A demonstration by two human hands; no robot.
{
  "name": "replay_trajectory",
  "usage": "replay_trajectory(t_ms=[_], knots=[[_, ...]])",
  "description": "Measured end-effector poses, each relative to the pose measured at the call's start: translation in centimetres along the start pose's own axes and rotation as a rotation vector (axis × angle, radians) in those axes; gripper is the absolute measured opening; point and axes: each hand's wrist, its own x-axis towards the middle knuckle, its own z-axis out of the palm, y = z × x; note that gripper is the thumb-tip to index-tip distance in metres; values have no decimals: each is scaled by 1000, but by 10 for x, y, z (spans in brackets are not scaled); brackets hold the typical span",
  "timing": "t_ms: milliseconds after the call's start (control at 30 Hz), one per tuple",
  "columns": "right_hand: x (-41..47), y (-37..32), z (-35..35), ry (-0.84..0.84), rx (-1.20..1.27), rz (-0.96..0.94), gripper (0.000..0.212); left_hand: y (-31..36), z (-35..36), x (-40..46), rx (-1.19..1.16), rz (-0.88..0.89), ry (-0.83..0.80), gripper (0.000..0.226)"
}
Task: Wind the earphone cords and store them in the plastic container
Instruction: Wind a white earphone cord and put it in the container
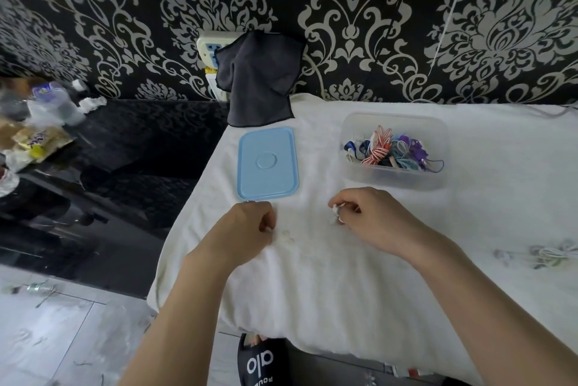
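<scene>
1. Overall brightness moderate, even indoor light; source not visible.
2. White cloth is the brightest area, near washed out; its texture is mostly lost in the middle.
3. Shadows soft and faint, only thin ones under the left hand and right hand.
4. Dark glossy surface at left mirrors the wall pattern; mild sheen on the floor tiles.
5. Strong wide-angle distortion: wall edge and top border bow, forearms stretch toward the bottom corners.
6. Left-edge clutter is blurred and smeared; the pale cords at the right edge are soft too.
7. Centre reasonably sharp, with slight compression softness.
</scene>
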Motion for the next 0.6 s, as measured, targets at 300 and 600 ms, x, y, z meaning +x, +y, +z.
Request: replay_trajectory(t_ms=[300, 600], knots=[[-2, -6, -9, -42, 256, -26, 31, 27, -8, -5, -248, 111, 93, 17], [-7, -16, -20, 17, 596, -13, 15, 56, -6, -3, -427, 196, 64, 17]])
